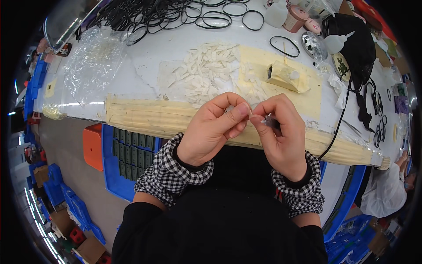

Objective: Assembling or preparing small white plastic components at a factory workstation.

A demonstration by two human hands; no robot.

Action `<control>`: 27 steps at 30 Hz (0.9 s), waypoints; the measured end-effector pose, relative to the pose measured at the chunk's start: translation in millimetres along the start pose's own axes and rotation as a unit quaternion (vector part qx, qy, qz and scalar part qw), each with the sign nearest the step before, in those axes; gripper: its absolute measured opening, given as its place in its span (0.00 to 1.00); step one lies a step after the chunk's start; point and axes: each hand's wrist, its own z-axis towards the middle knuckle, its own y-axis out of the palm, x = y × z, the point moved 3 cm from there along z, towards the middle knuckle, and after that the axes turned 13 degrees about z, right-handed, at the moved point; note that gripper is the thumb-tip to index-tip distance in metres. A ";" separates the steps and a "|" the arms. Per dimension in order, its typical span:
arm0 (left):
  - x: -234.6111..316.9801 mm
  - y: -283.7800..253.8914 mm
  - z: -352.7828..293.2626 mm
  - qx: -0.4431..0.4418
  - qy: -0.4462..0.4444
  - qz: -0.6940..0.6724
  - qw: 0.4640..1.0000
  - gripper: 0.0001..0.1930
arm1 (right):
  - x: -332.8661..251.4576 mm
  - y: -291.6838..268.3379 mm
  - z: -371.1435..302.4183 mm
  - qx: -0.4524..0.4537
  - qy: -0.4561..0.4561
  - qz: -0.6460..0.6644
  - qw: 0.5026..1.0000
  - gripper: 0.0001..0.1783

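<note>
My left hand and my right hand meet above the table's front edge, with thumbs and forefingers pinched close together. Between the touching fingertips is a tiny pale bit, mostly hidden. A small dark glossy piece rests within the curled fingers of my right hand; its kind cannot be made out. Just beyond my hands lies a loose heap of small white strips. To the right of that heap, a small block wrapped in yellow tape stands on a yellow sheet.
Black rubber loops pile up at the back. Clear plastic film lies left. Squeeze bottles, a pink jar, a black bag and tweezers sit right. Below the padded edge are a blue tray and orange stool.
</note>
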 end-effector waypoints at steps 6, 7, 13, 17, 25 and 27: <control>-0.3 -8.3 -0.8 -0.042 -0.012 -0.001 0.999 0.09 | -0.9 -0.3 1.4 -0.043 -0.038 -0.100 0.993 0.16; 0.8 -8.0 -1.4 -0.050 -0.016 0.002 0.999 0.09 | -0.8 -0.5 1.1 -0.055 -0.042 -0.142 0.987 0.17; 2.1 -5.9 -2.1 -0.086 -0.020 -0.003 0.996 0.10 | 1.2 3.6 -1.6 -0.049 -0.071 -0.211 0.974 0.19; 2.9 -5.5 -1.7 -0.090 -0.017 0.001 0.996 0.09 | 2.5 3.8 -1.9 -0.052 -0.064 -0.205 0.975 0.19; -2.5 -3.9 0.5 -0.098 0.001 -0.058 0.993 0.08 | -1.5 6.2 -3.3 -0.047 -0.053 -0.201 0.977 0.18; -0.7 -2.6 -0.2 -0.113 0.009 -0.066 0.991 0.09 | 0.1 6.1 -2.4 -0.034 -0.069 -0.191 0.978 0.18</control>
